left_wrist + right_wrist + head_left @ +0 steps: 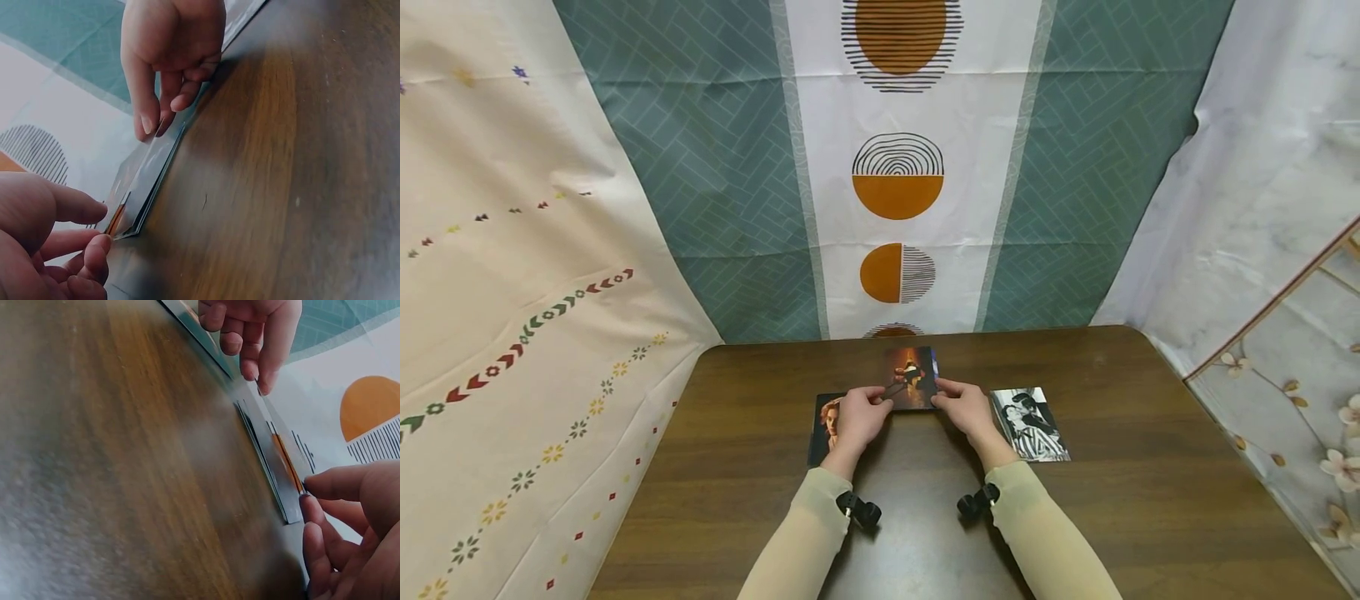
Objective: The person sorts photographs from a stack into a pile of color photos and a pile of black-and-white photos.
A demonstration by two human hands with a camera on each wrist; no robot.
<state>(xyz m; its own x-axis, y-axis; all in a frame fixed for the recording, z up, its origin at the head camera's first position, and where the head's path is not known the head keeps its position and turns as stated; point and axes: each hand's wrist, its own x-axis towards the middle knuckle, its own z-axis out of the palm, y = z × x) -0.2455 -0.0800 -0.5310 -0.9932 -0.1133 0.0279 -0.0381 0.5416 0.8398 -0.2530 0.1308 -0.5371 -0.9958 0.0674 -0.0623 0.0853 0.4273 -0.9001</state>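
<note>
Both hands pinch a dark photo print [910,373] with an orange-red glow around a pale figure, at the middle of the table's far side. My left hand [859,421] holds its left edge near the lower corner between thumb and fingers. Opposite it, my right hand [968,410] pinches the right edge. In the left wrist view the print is raised at a slant, close over a thin stack of prints [164,178] on the table. A portrait print [825,425] lies partly hidden behind the left hand. Beside the right wrist is a black-and-white print [1030,425] of two people.
The brown wooden table [1150,500] ends at the back against a hanging green and white cloth [722,167]. Patterned fabric [550,333] hangs along the left side, and marble-print fabric [1262,208] on the right. Dark cameras [859,510] are strapped to both wrists.
</note>
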